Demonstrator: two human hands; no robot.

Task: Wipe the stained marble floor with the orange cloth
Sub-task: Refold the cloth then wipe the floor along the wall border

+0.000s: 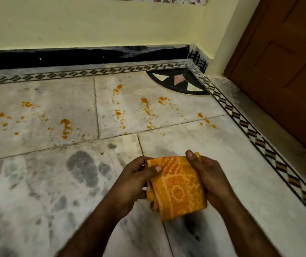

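A folded orange cloth [176, 188] with a paler woven pattern is held above the marble floor [37, 182], low in the middle of the view. My left hand [135, 179] grips its left edge, thumb on top. On the right side, my right hand [207, 175] holds the cloth with the thumb pressed on its upper corner. Orange stains [66, 127] lie scattered in splashes across the floor tiles farther ahead, from the far left to the spots at the right [207, 122]. The cloth is well short of the stains and off the floor.
A black skirting [74, 56] runs under a pale yellow wall. A diamond-pattern inlay border [259, 143] edges the floor, with a black quarter-circle inlay [180, 80] in the corner. A brown wooden door [287, 71] stands at the right. Grey damp-looking patches [81, 164] mark the near tiles.
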